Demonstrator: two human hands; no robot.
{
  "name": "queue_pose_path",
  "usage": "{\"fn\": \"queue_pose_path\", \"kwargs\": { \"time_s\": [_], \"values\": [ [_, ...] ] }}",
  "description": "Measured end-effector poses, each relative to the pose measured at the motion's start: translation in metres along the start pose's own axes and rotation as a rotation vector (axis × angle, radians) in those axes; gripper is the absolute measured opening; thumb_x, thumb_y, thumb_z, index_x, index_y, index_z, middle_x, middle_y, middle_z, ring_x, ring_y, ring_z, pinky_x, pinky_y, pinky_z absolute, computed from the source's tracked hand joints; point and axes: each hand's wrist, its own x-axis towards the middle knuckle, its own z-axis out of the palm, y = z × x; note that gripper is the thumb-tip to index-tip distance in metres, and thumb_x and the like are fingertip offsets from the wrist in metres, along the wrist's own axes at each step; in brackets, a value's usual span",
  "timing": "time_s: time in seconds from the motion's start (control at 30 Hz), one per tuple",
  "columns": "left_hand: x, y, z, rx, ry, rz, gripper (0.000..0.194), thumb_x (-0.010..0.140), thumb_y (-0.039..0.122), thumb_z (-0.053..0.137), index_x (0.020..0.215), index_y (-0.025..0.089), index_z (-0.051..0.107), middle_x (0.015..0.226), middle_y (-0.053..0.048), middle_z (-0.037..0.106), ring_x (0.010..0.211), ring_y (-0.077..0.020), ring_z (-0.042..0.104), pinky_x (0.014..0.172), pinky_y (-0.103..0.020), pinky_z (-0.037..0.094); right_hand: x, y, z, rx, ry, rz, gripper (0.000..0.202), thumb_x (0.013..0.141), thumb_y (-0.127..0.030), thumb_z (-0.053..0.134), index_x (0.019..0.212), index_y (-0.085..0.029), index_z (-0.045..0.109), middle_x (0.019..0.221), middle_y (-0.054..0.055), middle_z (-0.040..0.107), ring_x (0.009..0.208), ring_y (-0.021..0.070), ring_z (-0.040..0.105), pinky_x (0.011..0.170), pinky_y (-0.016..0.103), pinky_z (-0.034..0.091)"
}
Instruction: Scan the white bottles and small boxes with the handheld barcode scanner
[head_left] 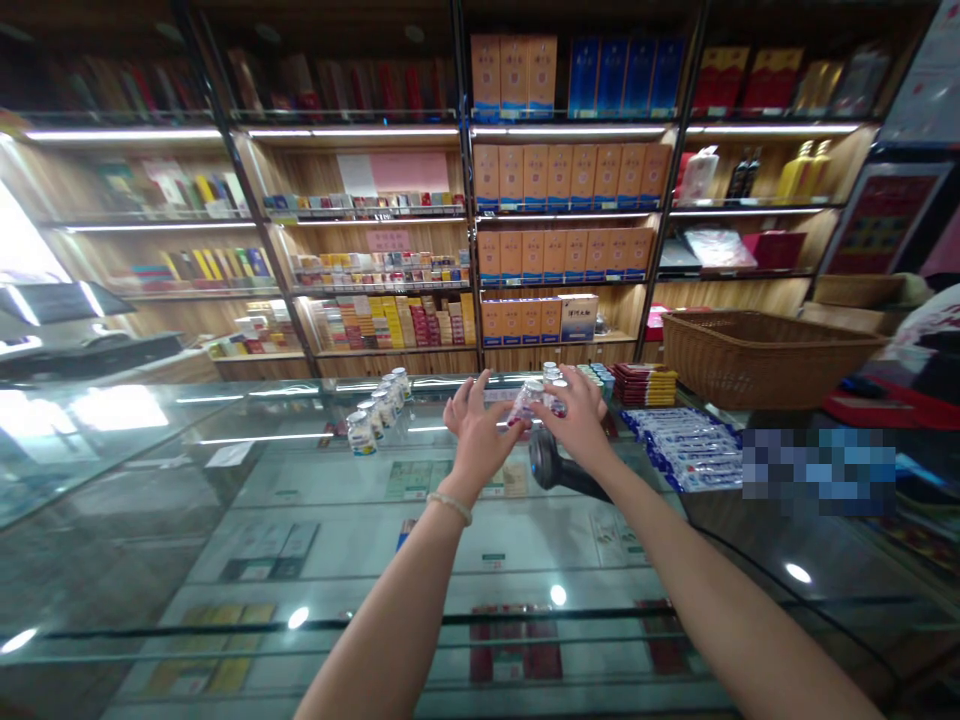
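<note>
"What are your two hands doing?"

"My left hand [476, 425], a pale beaded bracelet [450, 508] on its wrist, has its thumb and finger pinched about a small whitish bottle with reddish-purple colouring [524, 400]. My right hand [576, 412] comes in from the other side, its thumb at the bottle, fingers bent and spread. I can't tell whether it grips."

"Where exactly is that bottle?"

"Between my hands, tilted, over the far part of the clear glass counter [487, 505]. Just behind my right hand are more small bottles with white caps [550, 370], partly hidden."

"And around you?"

"A black handheld scanner [559, 470] lies below my right hand. To my left, well apart from my hands, a slanting row of small white-capped bottles with coloured labels [363, 436] stands upright. Off to my right are flat red and yellow packs in a stack [649, 385], blue-and-white plastic packets [686, 447] laid close together, and a brown woven basket [765, 355] just beyond them."
</note>
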Motion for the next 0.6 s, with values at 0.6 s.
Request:
{"fn": "queue_pose_path", "kwargs": {
  "time_s": [0.6],
  "values": [
    [0.015, -0.043, -0.028, 0.139, -0.07, -0.006, 0.016, 0.082, 0.043, 0.079, 0.09, 0.029, 0.082, 0.16, -0.008, 0.049, 0.151, -0.0411, 0.031, 0.121, -0.074, 0.018, 0.018, -0.042, 0.04, -0.016, -0.099, -0.006, 0.037, 0.096, -0.055, 0.06, 0.095, -0.026, 0.082, 0.153, 0.01, 0.055, 0.146, 0.0358, 0.034, 0.117, 0.063, 0.021]
  ]
}}
